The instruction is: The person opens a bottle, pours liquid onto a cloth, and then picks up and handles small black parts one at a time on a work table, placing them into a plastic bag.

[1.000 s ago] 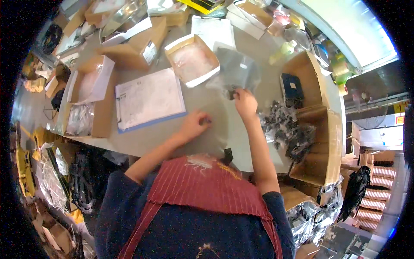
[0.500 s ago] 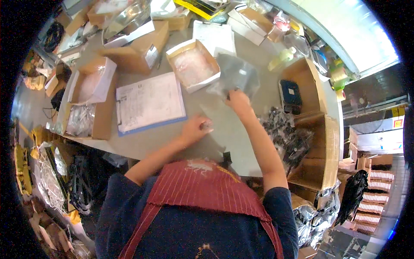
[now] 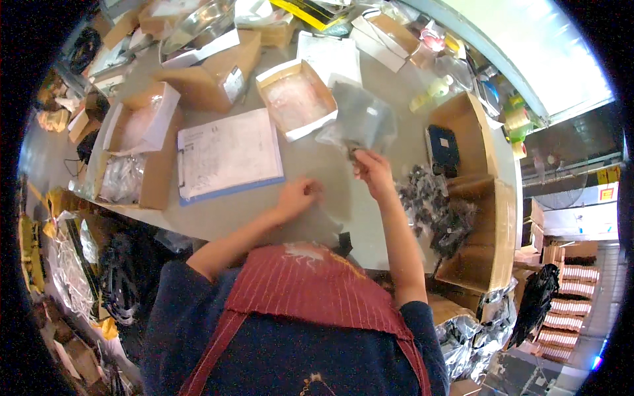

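Note:
My left hand [image 3: 298,198] is over the table near its front edge, fingers curled in. A hazy clear plastic bag [image 3: 316,226] seems to hang from them, blurred against the tabletop. My right hand [image 3: 374,173] is to the right and a little farther off, thumb and fingers pinched together at the near edge of a stack of translucent grey plastic bags [image 3: 367,119]. Something small and dark shows at those fingertips, too small to name. To the right of my right hand lies a pile of small black packed pieces [image 3: 436,204].
A white box [image 3: 325,123] with clear bags and a clipboard with papers [image 3: 228,152] lie ahead and left. An open carton [image 3: 155,188] is far left. Tipped cartons [image 3: 505,224] and a dark scale-like device [image 3: 442,150] are at right; a pale green bottle [image 3: 432,92] lies beyond.
My right hand has drawn back slightly toward me from the grey bags, its fingers now pinched. My left hand has stayed nearly in place, with the clear film spread below it.

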Motion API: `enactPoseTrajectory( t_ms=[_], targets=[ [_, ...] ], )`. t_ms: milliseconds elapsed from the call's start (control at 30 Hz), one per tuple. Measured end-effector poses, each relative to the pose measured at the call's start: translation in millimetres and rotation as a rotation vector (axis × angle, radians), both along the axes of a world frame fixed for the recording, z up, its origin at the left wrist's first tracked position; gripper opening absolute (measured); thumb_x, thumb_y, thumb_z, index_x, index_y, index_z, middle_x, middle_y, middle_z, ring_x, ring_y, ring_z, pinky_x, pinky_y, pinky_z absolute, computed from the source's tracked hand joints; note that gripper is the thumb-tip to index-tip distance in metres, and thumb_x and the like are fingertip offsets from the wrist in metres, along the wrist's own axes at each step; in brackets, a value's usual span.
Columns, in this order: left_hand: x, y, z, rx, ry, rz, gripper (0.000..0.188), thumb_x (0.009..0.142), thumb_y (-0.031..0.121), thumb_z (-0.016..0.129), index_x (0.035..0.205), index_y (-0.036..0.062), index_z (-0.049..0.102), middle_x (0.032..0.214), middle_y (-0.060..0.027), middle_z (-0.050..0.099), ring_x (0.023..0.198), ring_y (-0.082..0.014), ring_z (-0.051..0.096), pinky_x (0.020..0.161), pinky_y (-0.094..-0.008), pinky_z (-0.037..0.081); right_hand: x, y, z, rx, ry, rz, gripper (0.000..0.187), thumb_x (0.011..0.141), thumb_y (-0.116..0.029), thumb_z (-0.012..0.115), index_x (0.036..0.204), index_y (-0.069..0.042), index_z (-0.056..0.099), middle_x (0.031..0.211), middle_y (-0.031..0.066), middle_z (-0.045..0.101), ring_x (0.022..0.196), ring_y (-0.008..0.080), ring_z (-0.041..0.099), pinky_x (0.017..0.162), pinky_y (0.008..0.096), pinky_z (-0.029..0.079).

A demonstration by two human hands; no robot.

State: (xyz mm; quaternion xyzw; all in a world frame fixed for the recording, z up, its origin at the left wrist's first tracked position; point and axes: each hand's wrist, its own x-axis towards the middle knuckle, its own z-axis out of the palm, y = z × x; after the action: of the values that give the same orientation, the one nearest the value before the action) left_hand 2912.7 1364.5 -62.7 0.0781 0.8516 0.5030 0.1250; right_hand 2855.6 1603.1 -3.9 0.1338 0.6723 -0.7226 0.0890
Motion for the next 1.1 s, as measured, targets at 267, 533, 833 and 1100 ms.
enactPoseTrajectory(
  t_ms=[267,533,833,1100],
  targets=[
    [-6,-6,15,-0.033,-0.019,-0.055,0.036,0.077,0.03,0.073,0.108,0.0114,0.071,0.095,-0.0117,0.068,0.085,-0.0267,0.064,0.077,-0.038,0.05,36,-21,-6,-0.523,-0.27,0.3,0.026,0.092,-0.024,0.068,0.106,-0.003,0.064,0.091,0.0039,0.064,0.071,0.0115,0.059,0.063,0.0266,0.049],
    [1,-13,-9,-0.002,0.033,-0.063,0.037,0.079,0.029,0.072,0.113,0.013,0.069,0.105,-0.013,0.067,0.095,-0.027,0.064,0.085,-0.0389,0.05,49,-37,7,-0.31,-0.268,0.425,0.037,0.094,-0.027,0.065,0.119,0.0,0.062,0.104,0.0087,0.068,0.082,0.0166,0.065,0.071,0.0301,0.054],
    [-3,-13,-9,0.053,0.023,-0.115,0.04,0.078,0.024,0.071,0.114,0.0098,0.068,0.108,-0.0136,0.066,0.1,-0.0306,0.064,0.089,-0.0392,0.05,49,-44,8,-0.084,-0.178,0.511,0.034,0.095,-0.026,0.062,0.119,-0.001,0.065,0.106,0.008,0.07,0.087,0.0173,0.066,0.076,0.0304,0.055],
    [-8,-10,-19,0.168,0.063,-0.126,0.026,0.077,0.023,0.074,0.1,0.0118,0.072,0.1,-0.0077,0.068,0.089,-0.0232,0.064,0.078,-0.0352,0.051,-1,-10,-2,0.606,0.065,0.109,0.026,0.088,-0.03,0.067,0.099,-0.006,0.072,0.084,0.0091,0.071,0.074,0.0187,0.068,0.065,0.0327,0.052]
  ],
)
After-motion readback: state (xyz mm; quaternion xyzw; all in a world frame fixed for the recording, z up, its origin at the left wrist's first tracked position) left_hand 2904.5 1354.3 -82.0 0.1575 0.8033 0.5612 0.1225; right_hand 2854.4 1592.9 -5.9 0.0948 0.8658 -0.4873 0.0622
